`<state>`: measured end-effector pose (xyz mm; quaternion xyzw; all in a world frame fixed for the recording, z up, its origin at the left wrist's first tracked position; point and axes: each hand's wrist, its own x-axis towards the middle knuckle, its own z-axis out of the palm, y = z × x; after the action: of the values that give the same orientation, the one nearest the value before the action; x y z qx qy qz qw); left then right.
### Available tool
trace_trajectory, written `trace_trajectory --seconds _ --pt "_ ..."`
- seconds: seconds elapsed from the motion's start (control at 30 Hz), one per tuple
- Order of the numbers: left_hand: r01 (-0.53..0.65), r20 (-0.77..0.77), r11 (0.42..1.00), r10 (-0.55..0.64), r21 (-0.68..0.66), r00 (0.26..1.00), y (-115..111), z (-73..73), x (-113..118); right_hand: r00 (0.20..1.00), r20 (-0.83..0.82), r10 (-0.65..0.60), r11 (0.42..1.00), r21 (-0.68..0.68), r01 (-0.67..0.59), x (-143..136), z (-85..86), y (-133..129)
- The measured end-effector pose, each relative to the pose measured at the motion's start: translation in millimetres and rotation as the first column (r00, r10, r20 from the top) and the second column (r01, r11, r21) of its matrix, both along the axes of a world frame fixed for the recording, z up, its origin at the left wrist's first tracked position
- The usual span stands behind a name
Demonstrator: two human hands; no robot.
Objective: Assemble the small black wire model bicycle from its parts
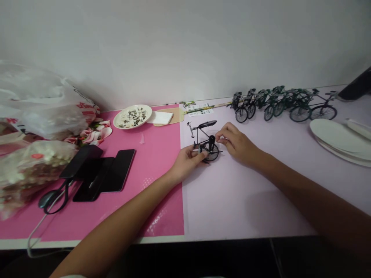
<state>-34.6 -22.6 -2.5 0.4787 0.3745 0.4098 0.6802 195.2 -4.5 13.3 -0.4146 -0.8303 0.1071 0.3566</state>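
A small black model bicycle (204, 134) is held upright over the table's middle, its wheel low and its handlebar at the upper left. My left hand (188, 160) grips it near the wheel, thumb and fingers closed on its lower left part. My right hand (234, 142) is just right of the bicycle, with thumb and index finger pinched together beside the black part above the wheel. Anything between those fingertips is too small to make out.
Several finished-looking model bicycles (300, 106) stand along the wall at the back right. White plates (342, 137) lie at the right. A plate of small parts (132, 116), phones (118, 170), a power bank with cable (82, 160) and plastic bags (43, 104) are on the left.
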Motion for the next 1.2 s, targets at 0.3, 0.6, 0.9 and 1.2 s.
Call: trace_trajectory --seconds 0.3,0.6,0.9,1.2 --pt "-0.196 -0.008 0.981 0.196 -0.012 0.981 -0.1 -1.5 2.7 0.989 0.004 -0.146 0.989 -0.011 0.146 -0.4 2.9 -2.6" --pt "-0.306 -0.027 0.952 0.306 0.000 0.952 0.5 -2.7 3.7 0.983 0.135 -0.121 0.991 -0.045 0.128 20.9 -27.3 21.8" --pt "-0.279 -0.021 0.960 0.278 -0.029 0.960 0.5 -1.7 4.4 0.965 0.242 -0.102 0.995 0.031 0.097 23.7 -28.5 27.4" --pt "-0.256 0.084 0.966 0.258 -0.040 0.962 -3.1 3.7 4.7 0.921 0.331 -0.208 0.978 0.069 0.196 2.2 -20.7 17.5"
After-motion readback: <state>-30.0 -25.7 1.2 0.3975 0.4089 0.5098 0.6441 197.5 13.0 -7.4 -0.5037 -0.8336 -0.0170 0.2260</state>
